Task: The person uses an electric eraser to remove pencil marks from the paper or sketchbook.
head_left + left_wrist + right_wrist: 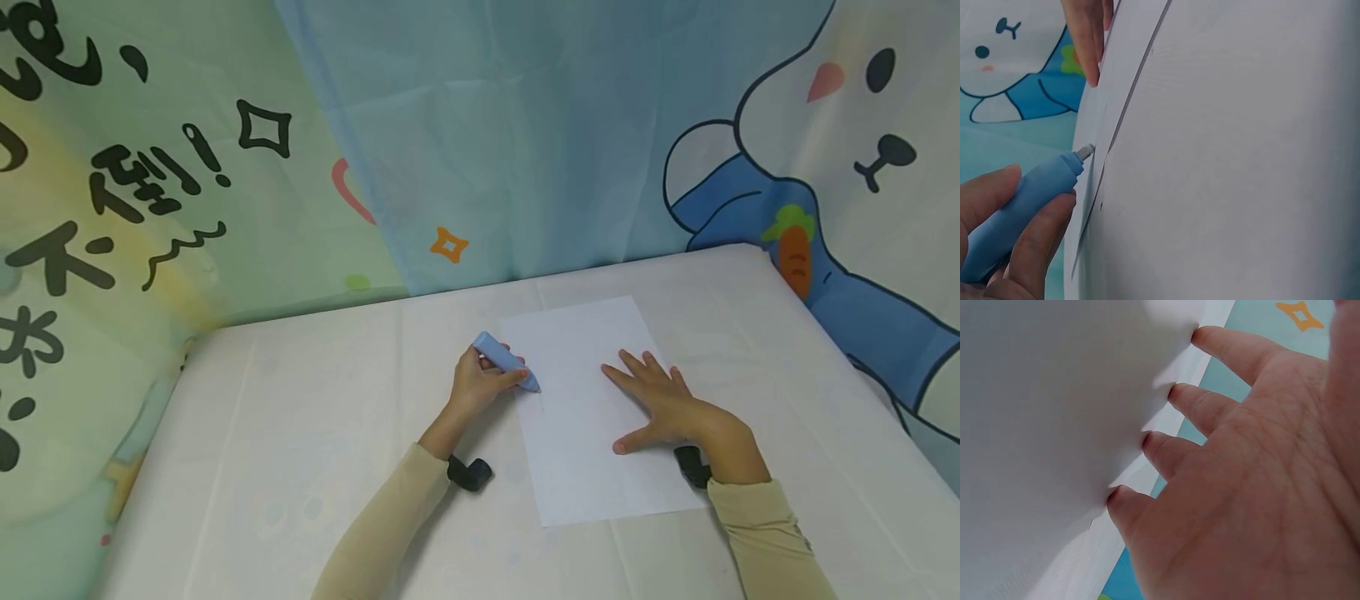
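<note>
My left hand (480, 383) pinches a thick light-blue pen-shaped tool (498, 354) between thumb and fingers. Its narrow pale grey tip (1087, 150) points down at the left part of a white sheet of paper (592, 475), and I cannot tell its exact kind. On the right side of the sheet rests my right hand (660, 408), fingers spread wide and thumb out. Close up in the right wrist view, the fingertips (1119, 497) press on the paper. A faint short line shows on the sheet just below the tool's tip in the head view.
A white-covered table (322, 417) lies under the paper. Behind it hangs a printed cloth backdrop (525, 125) with a cartoon animal and black lettering. Each wrist wears a small black camera, such as the one by the left wrist (471, 475).
</note>
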`<action>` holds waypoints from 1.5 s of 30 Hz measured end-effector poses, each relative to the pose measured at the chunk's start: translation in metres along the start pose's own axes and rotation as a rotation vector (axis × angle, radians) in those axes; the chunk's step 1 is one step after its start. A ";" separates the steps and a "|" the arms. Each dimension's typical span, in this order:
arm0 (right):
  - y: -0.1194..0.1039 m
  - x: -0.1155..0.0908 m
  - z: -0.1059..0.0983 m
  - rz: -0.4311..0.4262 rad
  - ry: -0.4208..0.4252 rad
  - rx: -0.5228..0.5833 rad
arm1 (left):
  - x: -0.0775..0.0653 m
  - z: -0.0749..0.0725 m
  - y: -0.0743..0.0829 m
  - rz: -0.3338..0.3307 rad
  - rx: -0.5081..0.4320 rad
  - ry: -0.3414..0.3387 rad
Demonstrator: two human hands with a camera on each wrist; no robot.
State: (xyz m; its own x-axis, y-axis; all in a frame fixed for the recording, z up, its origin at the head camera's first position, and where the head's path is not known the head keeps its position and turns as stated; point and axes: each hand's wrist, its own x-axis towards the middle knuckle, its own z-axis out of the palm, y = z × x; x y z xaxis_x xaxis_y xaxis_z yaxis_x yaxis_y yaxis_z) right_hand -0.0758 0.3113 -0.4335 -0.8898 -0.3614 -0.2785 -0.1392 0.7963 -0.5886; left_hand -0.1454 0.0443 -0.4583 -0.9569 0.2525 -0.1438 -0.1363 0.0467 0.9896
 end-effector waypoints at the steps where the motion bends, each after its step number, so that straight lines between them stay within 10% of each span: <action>1: 0.000 0.000 0.000 -0.002 -0.001 0.003 | 0.000 0.000 0.000 -0.001 -0.001 -0.001; 45: -0.001 0.000 0.001 -0.004 0.007 -0.005 | -0.010 -0.001 0.001 0.024 0.025 -0.038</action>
State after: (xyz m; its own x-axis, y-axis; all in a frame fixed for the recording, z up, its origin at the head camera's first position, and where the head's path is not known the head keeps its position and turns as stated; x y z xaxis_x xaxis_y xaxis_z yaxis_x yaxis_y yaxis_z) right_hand -0.0754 0.3103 -0.4335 -0.8924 -0.3610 -0.2706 -0.1447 0.7971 -0.5863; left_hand -0.1368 0.0406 -0.4559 -0.9493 0.2906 -0.1202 -0.1061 0.0641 0.9923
